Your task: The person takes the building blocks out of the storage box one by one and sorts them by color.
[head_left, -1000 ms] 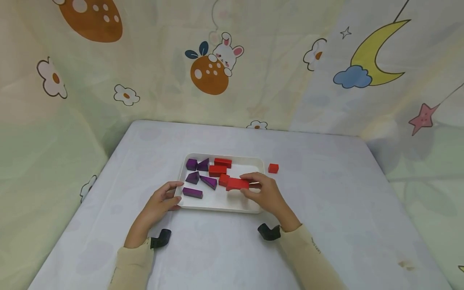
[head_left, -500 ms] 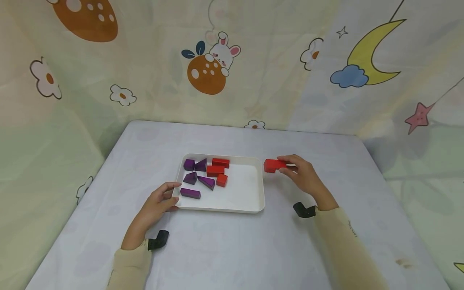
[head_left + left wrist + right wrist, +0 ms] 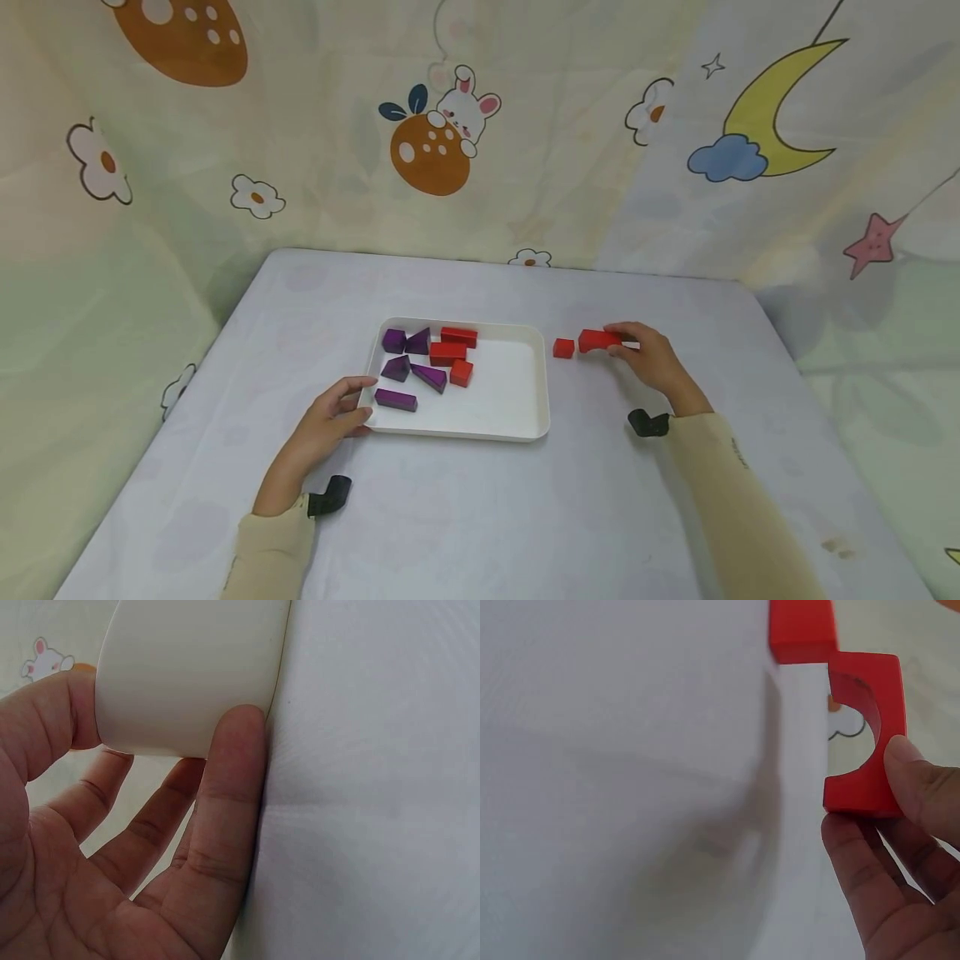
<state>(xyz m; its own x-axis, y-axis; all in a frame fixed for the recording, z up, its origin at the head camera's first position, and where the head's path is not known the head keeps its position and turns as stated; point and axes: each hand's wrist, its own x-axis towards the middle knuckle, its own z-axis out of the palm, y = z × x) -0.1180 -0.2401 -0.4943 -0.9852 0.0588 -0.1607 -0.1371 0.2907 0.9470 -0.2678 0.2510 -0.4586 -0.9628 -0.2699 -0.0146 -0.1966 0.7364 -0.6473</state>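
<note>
Red arch block (image 3: 598, 340) is right of white tray (image 3: 510, 392), small red cube (image 3: 564, 348) between. Your right hand (image 3: 654, 360) pinches block; left hand (image 3: 328, 418) grips tray's left side. Block no longer over tray; you seem to move it out, not in.

1. Right hand (image 3: 896, 911): grips the red arch (image 3: 892, 705), thumb on the arch's back, one fingertip against its lower end.
2. Arch: concave side faces the white table (image 3: 630, 690).
3. Red block (image 3: 802, 630): above and left of the arch; contact cannot be confirmed.
4. Table: left of the arch; carries a blurred shadow (image 3: 720, 832).
5. Backdrop (image 3: 930, 697): behind the arch; printed flower (image 3: 845, 721) partly visible within the arch's curve.
</note>
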